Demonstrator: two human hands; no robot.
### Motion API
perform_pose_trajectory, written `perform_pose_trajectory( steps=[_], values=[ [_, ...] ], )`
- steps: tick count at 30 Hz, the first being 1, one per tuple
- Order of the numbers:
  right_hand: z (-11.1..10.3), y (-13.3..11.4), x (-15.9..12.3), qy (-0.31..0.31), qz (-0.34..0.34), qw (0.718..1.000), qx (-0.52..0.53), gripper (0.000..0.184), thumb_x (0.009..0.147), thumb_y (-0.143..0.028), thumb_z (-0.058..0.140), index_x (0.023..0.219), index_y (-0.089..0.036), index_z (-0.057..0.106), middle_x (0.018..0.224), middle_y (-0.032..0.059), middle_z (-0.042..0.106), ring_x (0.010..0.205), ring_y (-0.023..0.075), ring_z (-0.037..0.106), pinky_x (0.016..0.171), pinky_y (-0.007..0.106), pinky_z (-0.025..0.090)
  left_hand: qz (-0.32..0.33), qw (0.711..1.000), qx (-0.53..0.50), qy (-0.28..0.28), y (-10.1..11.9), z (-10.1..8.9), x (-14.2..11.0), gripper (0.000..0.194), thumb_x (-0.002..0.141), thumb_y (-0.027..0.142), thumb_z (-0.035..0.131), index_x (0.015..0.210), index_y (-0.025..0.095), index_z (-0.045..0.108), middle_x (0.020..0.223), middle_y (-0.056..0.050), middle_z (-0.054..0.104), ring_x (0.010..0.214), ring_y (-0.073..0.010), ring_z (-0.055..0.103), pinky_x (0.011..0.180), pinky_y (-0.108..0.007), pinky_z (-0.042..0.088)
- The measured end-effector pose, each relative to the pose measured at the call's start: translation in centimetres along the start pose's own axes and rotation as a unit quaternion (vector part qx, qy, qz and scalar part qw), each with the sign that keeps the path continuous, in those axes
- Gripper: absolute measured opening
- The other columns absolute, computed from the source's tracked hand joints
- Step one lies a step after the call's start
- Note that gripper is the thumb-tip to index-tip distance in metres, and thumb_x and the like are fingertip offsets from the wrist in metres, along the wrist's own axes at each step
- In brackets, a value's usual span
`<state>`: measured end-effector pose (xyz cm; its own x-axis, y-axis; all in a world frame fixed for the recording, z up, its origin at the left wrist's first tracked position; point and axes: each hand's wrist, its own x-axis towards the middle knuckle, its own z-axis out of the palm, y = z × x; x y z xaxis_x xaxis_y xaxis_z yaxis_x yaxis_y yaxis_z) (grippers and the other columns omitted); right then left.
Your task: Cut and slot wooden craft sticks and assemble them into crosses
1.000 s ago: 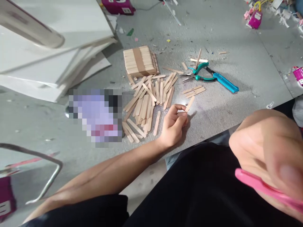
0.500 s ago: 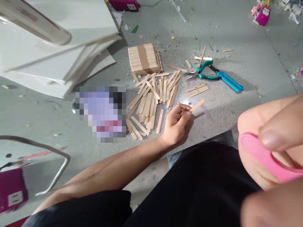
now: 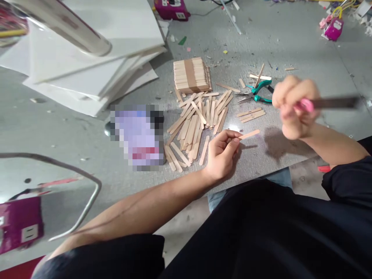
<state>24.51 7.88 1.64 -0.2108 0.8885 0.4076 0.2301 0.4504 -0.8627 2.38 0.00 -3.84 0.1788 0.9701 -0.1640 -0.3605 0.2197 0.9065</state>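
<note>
Near the table's front edge, my left hand [image 3: 223,153] pinches one flat wooden craft stick [image 3: 250,134] by its end, the free end pointing right. My right hand [image 3: 298,106] is raised over the table to the right, closed around the pink handle of scissors [image 3: 334,103]; their dark blades point right and are smeared by motion. A loose pile of craft sticks [image 3: 190,128] lies left of my left hand. Behind the pile is a banded bundle of sticks [image 3: 181,75]. Teal-handled pliers [image 3: 263,99] lie partly hidden behind my right hand.
Several short stick pieces [image 3: 251,114] lie beside the pliers. White boards [image 3: 95,81] are stacked at the left under a pale cylinder [image 3: 84,35]. A blurred-out phone-like object [image 3: 136,131] sits left of the pile. Purple power sockets [image 3: 174,8] and a bent metal rod [image 3: 90,201] are also there.
My right hand with the scissors has moved from close to the camera at the lower right, away and out over the table. The left hand still holds its stick. The view has shifted slightly.
</note>
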Motion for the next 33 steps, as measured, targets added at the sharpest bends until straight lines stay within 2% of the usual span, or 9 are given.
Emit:
perform_pose_trajectory(
  steps=[2, 4, 8, 12, 17, 21, 25, 28, 33],
  values=[
    [-0.2, 2.0, 1.4, 0.014, -0.049, 0.999, -0.002, 0.065, 0.095, -0.086, 0.073, 0.075, -0.031, 0.046, 0.071, -0.0047, 0.042, 0.064, 0.0155, 0.038, 0.065, 0.037, 0.039, -0.003, 1.000, 0.003, 0.004, 0.4, 0.1, 0.0, 0.019, 0.088, 0.030, 0.085, 0.093, 0.017, 0.072, 0.056, 0.006, 0.056, 0.044, -0.0063, 0.042, 0.043, -0.020, 0.033],
    [-0.4, 2.6, 1.5, -0.033, -0.046, 0.998, -0.022, 0.050, 0.105, -0.068, 0.072, 0.080, -0.028, 0.053, 0.072, -0.0052, 0.044, 0.063, 0.0142, 0.038, 0.061, 0.035, 0.035, -0.009, 1.000, 0.007, 0.008, 0.7, 0.1, -0.1, 0.016, 0.089, 0.028, 0.084, 0.094, 0.016, 0.074, 0.056, 0.006, 0.058, 0.045, -0.0062, 0.044, 0.044, -0.020, 0.035],
    [0.2, 0.9, -0.5, -0.154, 0.018, 0.988, -0.012, 0.037, 0.111, -0.049, 0.068, 0.084, -0.023, 0.063, 0.066, -0.0069, 0.043, 0.060, 0.0117, 0.040, 0.057, 0.031, 0.034, -0.012, 1.000, 0.001, 0.021, 0.5, -0.2, 0.1, 0.015, 0.094, 0.029, 0.080, 0.099, 0.016, 0.075, 0.064, 0.002, 0.067, 0.046, -0.0061, 0.047, 0.046, -0.019, 0.039],
    [1.9, -0.9, -2.4, -0.165, 0.027, 0.986, -0.005, 0.043, 0.111, -0.033, 0.067, 0.073, -0.023, 0.050, 0.063, -0.0090, 0.035, 0.057, 0.0088, 0.031, 0.057, 0.030, 0.032, 0.006, 1.000, -0.014, 0.001, -0.1, -0.9, -0.1, 0.022, 0.103, 0.035, 0.076, 0.111, 0.015, 0.077, 0.075, -0.002, 0.077, 0.050, -0.0073, 0.052, 0.053, -0.022, 0.049],
    [2.7, -0.7, -2.8, -0.108, 0.034, 0.994, 0.001, 0.040, 0.112, -0.037, 0.067, 0.076, -0.023, 0.054, 0.063, -0.0083, 0.038, 0.057, 0.0095, 0.033, 0.056, 0.030, 0.029, -0.011, 0.992, 0.104, -0.074, 0.8, -1.5, -0.5, 0.029, 0.110, 0.041, 0.071, 0.107, 0.013, 0.079, 0.075, -0.005, 0.079, 0.057, -0.0096, 0.059, 0.056, -0.021, 0.050],
    [2.7, 0.0, -2.6, -0.098, 0.037, 0.995, -0.004, 0.039, 0.113, -0.038, 0.066, 0.078, -0.023, 0.060, 0.066, -0.0064, 0.042, 0.061, 0.0107, 0.038, 0.059, 0.031, 0.030, -0.019, 0.985, 0.138, -0.097, 1.6, -1.6, -0.4, 0.035, 0.113, 0.045, 0.067, 0.112, 0.012, 0.082, 0.071, -0.004, 0.077, 0.053, -0.0091, 0.056, 0.051, -0.020, 0.046],
    [2.4, -0.3, -2.8, -0.091, 0.076, 0.993, 0.000, 0.040, 0.113, -0.052, 0.069, 0.086, -0.026, 0.054, 0.070, -0.0066, 0.040, 0.061, 0.0119, 0.039, 0.060, 0.032, 0.033, -0.017, 0.988, 0.143, -0.057, 1.6, -1.2, -0.4, 0.043, 0.111, 0.053, 0.070, 0.109, 0.012, 0.082, 0.068, -0.005, 0.077, 0.049, -0.0079, 0.056, 0.047, -0.018, 0.046],
    [1.9, -1.1, -3.1, -0.098, 0.086, 0.991, -0.014, 0.041, 0.118, -0.061, 0.053, 0.096, -0.027, 0.054, 0.072, -0.0055, 0.047, 0.060, 0.0134, 0.042, 0.060, 0.033, 0.037, -0.021, 0.991, 0.130, 0.000, 1.4, -0.8, -0.4, 0.051, 0.106, 0.063, 0.075, 0.101, 0.012, 0.079, 0.070, -0.007, 0.080, 0.043, -0.0076, 0.058, 0.043, -0.018, 0.050],
    [1.6, -1.8, -3.6, -0.212, -0.003, 0.959, -0.187, 0.034, 0.123, -0.045, 0.043, 0.100, -0.025, 0.060, 0.073, -0.0024, 0.065, 0.055, 0.0124, 0.050, 0.056, 0.032, 0.039, 0.004, 0.990, 0.140, 0.027, 1.3, -0.5, -0.5, 0.049, 0.105, 0.061, 0.079, 0.097, 0.013, 0.077, 0.070, -0.007, 0.082, 0.044, -0.0092, 0.065, 0.044, -0.017, 0.055]
  ],
)
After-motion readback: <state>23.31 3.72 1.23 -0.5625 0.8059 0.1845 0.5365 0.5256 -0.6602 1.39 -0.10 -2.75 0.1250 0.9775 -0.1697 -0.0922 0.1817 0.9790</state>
